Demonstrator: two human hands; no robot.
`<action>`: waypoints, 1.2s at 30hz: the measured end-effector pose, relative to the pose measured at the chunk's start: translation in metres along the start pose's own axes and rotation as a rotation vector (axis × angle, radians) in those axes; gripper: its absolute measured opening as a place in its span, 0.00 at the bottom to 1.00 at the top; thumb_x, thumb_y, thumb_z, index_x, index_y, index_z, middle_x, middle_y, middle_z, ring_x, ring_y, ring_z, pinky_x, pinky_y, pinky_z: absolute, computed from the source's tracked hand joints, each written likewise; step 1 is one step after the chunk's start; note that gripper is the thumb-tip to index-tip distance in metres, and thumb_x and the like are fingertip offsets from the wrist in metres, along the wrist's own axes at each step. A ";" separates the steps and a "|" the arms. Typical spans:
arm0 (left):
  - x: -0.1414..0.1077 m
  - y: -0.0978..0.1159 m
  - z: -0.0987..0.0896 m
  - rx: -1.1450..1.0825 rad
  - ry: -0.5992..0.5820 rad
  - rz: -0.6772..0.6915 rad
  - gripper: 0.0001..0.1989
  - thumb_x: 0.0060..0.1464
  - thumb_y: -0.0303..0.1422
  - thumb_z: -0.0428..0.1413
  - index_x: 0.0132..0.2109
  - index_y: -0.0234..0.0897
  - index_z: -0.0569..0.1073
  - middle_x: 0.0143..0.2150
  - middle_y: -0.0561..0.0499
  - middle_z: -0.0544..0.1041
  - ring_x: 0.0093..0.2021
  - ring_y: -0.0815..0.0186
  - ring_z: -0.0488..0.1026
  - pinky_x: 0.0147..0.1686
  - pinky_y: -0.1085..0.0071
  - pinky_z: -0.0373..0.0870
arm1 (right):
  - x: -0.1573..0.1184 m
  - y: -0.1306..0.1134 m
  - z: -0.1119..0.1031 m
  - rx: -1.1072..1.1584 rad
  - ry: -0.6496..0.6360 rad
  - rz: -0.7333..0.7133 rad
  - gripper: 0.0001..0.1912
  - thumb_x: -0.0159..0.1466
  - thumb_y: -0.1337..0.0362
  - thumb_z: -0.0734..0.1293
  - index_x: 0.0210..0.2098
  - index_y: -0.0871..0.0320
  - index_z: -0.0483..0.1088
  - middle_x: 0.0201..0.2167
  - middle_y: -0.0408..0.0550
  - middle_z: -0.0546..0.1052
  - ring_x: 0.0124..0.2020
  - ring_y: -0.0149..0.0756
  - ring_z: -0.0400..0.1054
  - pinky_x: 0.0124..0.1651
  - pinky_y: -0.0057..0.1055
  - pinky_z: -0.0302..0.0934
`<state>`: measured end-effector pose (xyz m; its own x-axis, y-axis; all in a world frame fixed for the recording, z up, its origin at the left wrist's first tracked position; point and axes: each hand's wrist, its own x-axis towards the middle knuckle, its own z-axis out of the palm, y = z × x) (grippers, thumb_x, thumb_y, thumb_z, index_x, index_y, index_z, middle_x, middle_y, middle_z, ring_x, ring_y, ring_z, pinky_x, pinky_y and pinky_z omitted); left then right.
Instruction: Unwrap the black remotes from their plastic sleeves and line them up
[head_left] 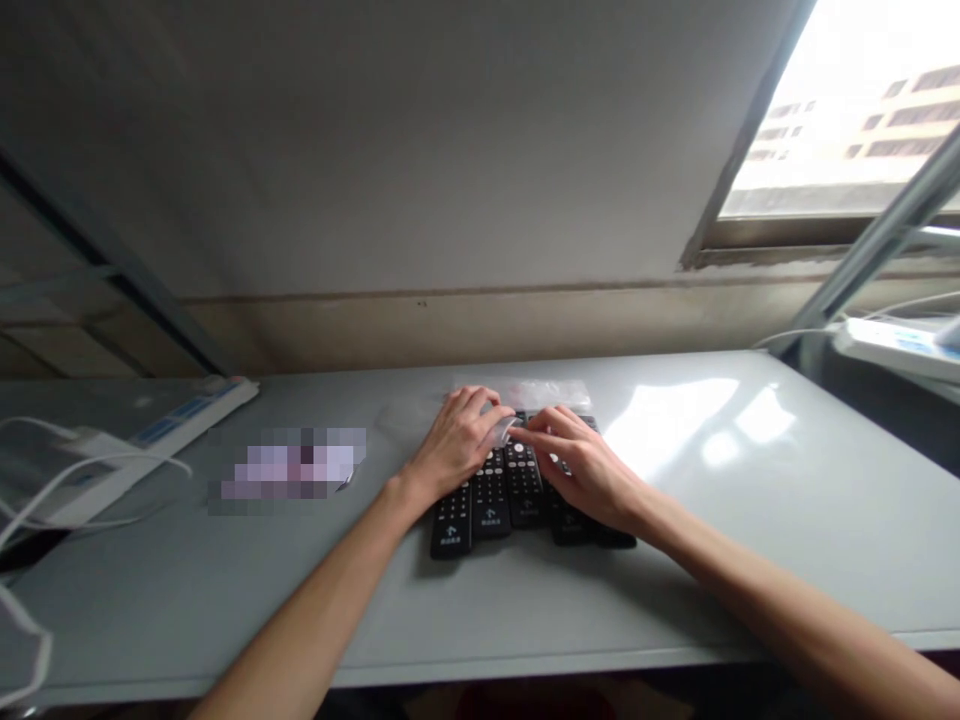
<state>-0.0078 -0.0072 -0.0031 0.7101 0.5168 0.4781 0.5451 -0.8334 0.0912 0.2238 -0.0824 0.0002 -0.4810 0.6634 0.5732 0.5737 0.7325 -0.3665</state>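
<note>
Several black remote controls (491,500) lie side by side on the grey desk, buttons facing up. My left hand (463,435) is over the upper ends of the left ones, its fingers closed on a small piece of clear plastic film (498,432). My right hand (581,460) is over the remotes on the right and partly hides them. Its index finger stretches left and touches the film's edge, with the thumb apart below. Just behind the hands lies a flat clear plastic bag (555,393).
A blurred-out flat object (292,465) lies left on the desk (360,620). Beyond it are a white power strip (187,415) and white cables (112,458). Metal frame posts stand at both sides. Another white strip (892,345) is at right, below the window.
</note>
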 end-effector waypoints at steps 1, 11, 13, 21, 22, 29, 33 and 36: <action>0.000 0.000 0.000 0.002 -0.002 0.009 0.12 0.71 0.27 0.51 0.56 0.38 0.76 0.54 0.43 0.75 0.58 0.53 0.68 0.62 0.54 0.66 | 0.000 0.000 -0.001 0.000 -0.002 0.000 0.26 0.72 0.76 0.61 0.64 0.53 0.76 0.45 0.54 0.77 0.46 0.44 0.70 0.49 0.44 0.73; 0.004 0.006 -0.005 0.047 0.008 0.052 0.08 0.71 0.33 0.48 0.48 0.39 0.71 0.48 0.43 0.75 0.52 0.53 0.68 0.55 0.57 0.67 | 0.002 -0.007 -0.002 0.068 -0.080 -0.108 0.35 0.69 0.79 0.59 0.71 0.50 0.69 0.63 0.53 0.77 0.65 0.45 0.70 0.64 0.49 0.72; 0.005 0.008 -0.006 0.053 0.001 0.041 0.10 0.73 0.33 0.45 0.49 0.38 0.71 0.48 0.43 0.76 0.50 0.53 0.68 0.52 0.57 0.67 | 0.004 -0.007 -0.003 0.032 -0.082 -0.114 0.35 0.68 0.79 0.59 0.71 0.51 0.69 0.64 0.53 0.77 0.66 0.46 0.69 0.64 0.50 0.71; 0.005 0.004 -0.009 0.094 -0.071 0.003 0.08 0.71 0.31 0.50 0.49 0.40 0.74 0.47 0.45 0.76 0.50 0.54 0.69 0.52 0.58 0.67 | 0.003 0.001 -0.004 -0.157 -0.089 -0.030 0.25 0.71 0.76 0.59 0.64 0.61 0.74 0.41 0.56 0.76 0.42 0.44 0.68 0.43 0.40 0.71; 0.005 0.002 -0.009 0.094 -0.071 -0.005 0.07 0.70 0.30 0.51 0.49 0.39 0.74 0.47 0.45 0.76 0.50 0.54 0.69 0.53 0.58 0.68 | 0.004 0.005 -0.004 -0.163 -0.095 -0.020 0.23 0.71 0.76 0.60 0.62 0.60 0.76 0.39 0.54 0.76 0.41 0.43 0.67 0.42 0.38 0.70; 0.003 -0.013 -0.006 0.027 -0.074 -0.072 0.07 0.70 0.29 0.51 0.51 0.39 0.71 0.46 0.46 0.75 0.49 0.54 0.70 0.53 0.56 0.70 | -0.002 0.008 -0.026 -0.217 -0.054 0.358 0.17 0.74 0.66 0.64 0.60 0.58 0.75 0.40 0.51 0.77 0.39 0.39 0.71 0.45 0.36 0.70; 0.002 -0.016 -0.004 -0.037 -0.075 -0.097 0.11 0.67 0.27 0.51 0.54 0.40 0.69 0.48 0.46 0.75 0.50 0.55 0.71 0.54 0.56 0.71 | -0.050 -0.024 -0.025 -0.234 0.078 0.614 0.33 0.73 0.54 0.67 0.74 0.51 0.60 0.47 0.52 0.75 0.44 0.45 0.74 0.46 0.43 0.74; 0.002 -0.018 -0.002 -0.053 -0.071 -0.078 0.10 0.68 0.29 0.51 0.54 0.40 0.69 0.48 0.47 0.76 0.50 0.55 0.72 0.53 0.56 0.72 | -0.089 -0.047 -0.015 -0.169 0.179 0.770 0.32 0.74 0.53 0.66 0.74 0.51 0.58 0.43 0.50 0.74 0.39 0.45 0.75 0.42 0.44 0.75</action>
<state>-0.0170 0.0084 -0.0019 0.6972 0.5915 0.4051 0.5768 -0.7984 0.1730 0.2498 -0.1779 -0.0223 0.1953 0.9275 0.3186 0.7998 0.0374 -0.5991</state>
